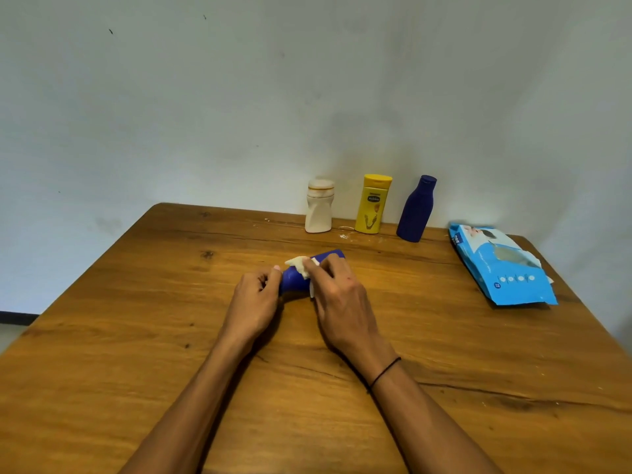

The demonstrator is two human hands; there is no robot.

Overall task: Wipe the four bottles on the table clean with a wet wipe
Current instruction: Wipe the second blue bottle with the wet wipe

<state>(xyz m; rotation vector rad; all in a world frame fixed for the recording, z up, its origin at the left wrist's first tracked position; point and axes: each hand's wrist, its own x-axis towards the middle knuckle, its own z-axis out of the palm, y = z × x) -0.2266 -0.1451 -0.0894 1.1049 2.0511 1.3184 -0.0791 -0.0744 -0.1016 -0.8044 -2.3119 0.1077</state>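
Note:
A blue bottle [297, 278] lies on its side near the middle of the wooden table [136, 336]. My left hand [253, 299] grips its near end. My right hand [338, 289] curls over the bottle and presses a crumpled white wet wipe [301, 265] against it. Most of the bottle's far half is hidden under my right hand. Three more bottles stand upright at the table's far edge by the wall: a white one [319, 206], a yellow one [372, 204] and a dark blue one [416, 209].
A light blue pack of wet wipes [502, 265] lies flat near the table's right edge. White crumbs [345, 236] dot the wood in front of the standing bottles. A pale wall rises right behind the table.

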